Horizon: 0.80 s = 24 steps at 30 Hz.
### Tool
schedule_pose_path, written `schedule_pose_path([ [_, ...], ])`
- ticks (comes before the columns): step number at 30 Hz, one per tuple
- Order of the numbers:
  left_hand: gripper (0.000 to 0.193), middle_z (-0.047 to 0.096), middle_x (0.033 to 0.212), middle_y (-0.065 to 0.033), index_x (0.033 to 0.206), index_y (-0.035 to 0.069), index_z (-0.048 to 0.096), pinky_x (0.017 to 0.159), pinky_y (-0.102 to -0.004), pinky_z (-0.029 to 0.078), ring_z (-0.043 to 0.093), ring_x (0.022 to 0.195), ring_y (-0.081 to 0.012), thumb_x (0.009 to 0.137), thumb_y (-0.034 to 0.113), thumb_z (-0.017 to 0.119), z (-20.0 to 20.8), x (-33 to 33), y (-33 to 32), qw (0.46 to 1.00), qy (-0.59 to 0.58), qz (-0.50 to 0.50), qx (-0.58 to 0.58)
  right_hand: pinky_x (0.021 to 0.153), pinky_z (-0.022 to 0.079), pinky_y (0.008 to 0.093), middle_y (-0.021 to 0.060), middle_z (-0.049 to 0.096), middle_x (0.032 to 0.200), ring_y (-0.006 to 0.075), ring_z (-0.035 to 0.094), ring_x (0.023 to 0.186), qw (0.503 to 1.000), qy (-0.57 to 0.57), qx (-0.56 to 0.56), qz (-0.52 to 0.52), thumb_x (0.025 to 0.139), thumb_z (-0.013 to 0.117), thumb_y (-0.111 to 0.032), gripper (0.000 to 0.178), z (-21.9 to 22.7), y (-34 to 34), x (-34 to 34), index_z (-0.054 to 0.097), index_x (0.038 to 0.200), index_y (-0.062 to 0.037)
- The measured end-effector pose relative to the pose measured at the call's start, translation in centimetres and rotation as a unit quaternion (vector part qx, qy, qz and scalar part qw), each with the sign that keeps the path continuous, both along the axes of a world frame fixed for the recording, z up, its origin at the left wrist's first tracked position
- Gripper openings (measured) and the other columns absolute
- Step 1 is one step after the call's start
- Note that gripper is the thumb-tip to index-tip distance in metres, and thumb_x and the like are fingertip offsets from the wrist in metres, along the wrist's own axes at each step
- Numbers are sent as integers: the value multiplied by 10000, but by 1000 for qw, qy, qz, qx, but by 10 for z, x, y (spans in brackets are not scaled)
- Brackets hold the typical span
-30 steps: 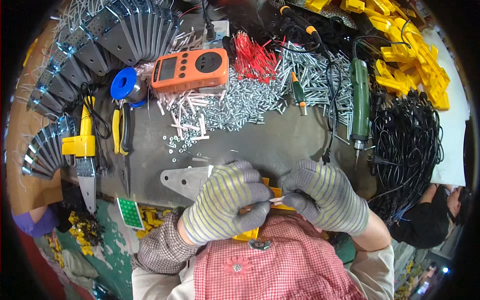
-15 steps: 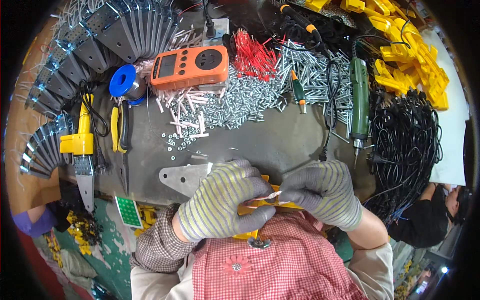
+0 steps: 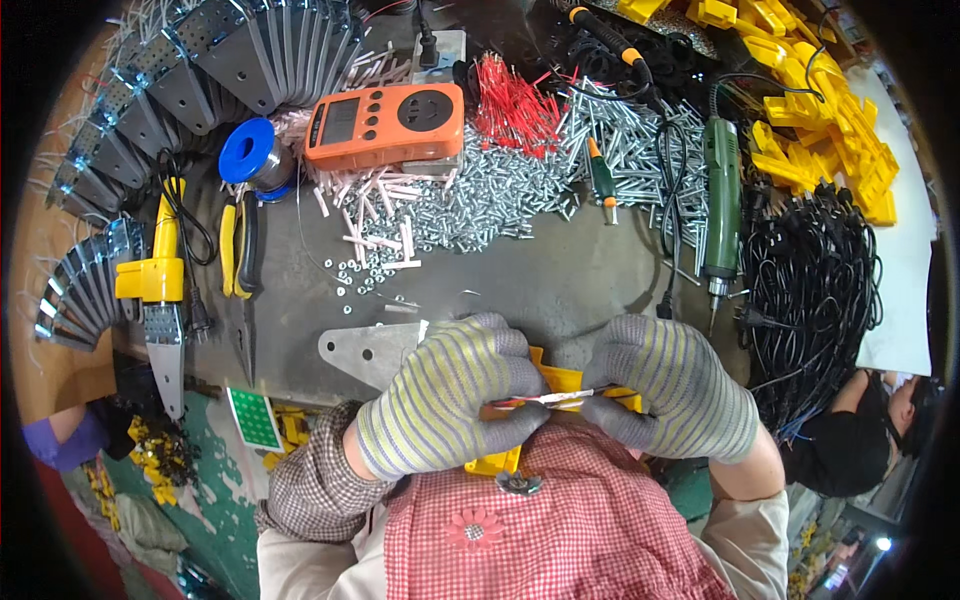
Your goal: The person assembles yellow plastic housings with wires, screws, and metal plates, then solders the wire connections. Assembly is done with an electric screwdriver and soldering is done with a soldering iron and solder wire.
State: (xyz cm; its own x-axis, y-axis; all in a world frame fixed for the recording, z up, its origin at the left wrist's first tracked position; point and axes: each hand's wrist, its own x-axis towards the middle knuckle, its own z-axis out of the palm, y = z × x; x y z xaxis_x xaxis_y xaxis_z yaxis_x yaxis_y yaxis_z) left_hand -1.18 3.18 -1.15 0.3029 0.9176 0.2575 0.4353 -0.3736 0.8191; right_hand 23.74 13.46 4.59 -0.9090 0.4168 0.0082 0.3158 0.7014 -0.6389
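Both my hands wear grey striped knit gloves and meet at the near edge of the bench. My left hand (image 3: 450, 395) and my right hand (image 3: 672, 385) pinch the two ends of a thin white sleeve with a red wire (image 3: 553, 398) held level between them. Just under it sits a yellow plastic part (image 3: 560, 378), mostly hidden by my fingers. A flat grey metal bracket (image 3: 365, 352) lies right beside my left hand.
Behind my hands: a heap of silver screws (image 3: 500, 195), white sleeves (image 3: 385, 190), red wires (image 3: 515, 100), an orange meter (image 3: 385, 125), a green electric screwdriver (image 3: 722, 195), yellow pliers (image 3: 238, 245), a blue solder spool (image 3: 250, 152). Black cables (image 3: 815, 300) and yellow parts (image 3: 830, 130) fill the right. Another person (image 3: 880, 425) sits lower right.
My hands have stayed close together at the bench edge; the fingers shifted slightly along the sleeve and wire, now held level between them.
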Motion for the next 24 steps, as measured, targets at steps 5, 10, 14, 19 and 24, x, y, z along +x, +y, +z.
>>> schedule_pose_path([
  [5,218,617,866,-74,833,106,722,744,-459,499,620,832,-321,733,245,856,0,5,1,999,21,6,34,700,555,434,98,692,911,328,710,818,999,-12,-40,-17,909,813,-264,202,-2,5,1,721,972,-95],
  [10,224,606,855,-81,865,105,707,737,-462,498,612,830,-321,743,230,849,-2,2,-1,1000,20,18,9,679,558,422,87,710,845,328,709,751,996,10,-84,-16,901,845,-280,215,-8,1,-9,762,953,-88],
  [14,234,609,856,-87,892,102,704,742,-458,502,616,831,-324,745,215,847,-4,2,0,999,0,20,28,670,558,409,90,732,854,320,720,746,993,10,-109,-39,880,869,-280,234,-10,5,-6,786,973,-81],
  [19,244,620,868,-101,929,91,705,755,-459,517,630,832,-336,757,200,838,-3,2,-1,1000,-6,20,21,662,555,400,91,718,833,314,722,750,996,-16,-72,-51,876,875,-260,240,-9,-2,-9,778,994,-74],
  [24,226,650,880,-114,941,71,707,763,-464,524,659,842,-350,805,208,824,1,0,0,998,-49,21,10,674,562,400,90,733,916,319,730,781,992,35,-82,-92,880,869,-268,300,-7,-11,-13,752,1093,-92],
])
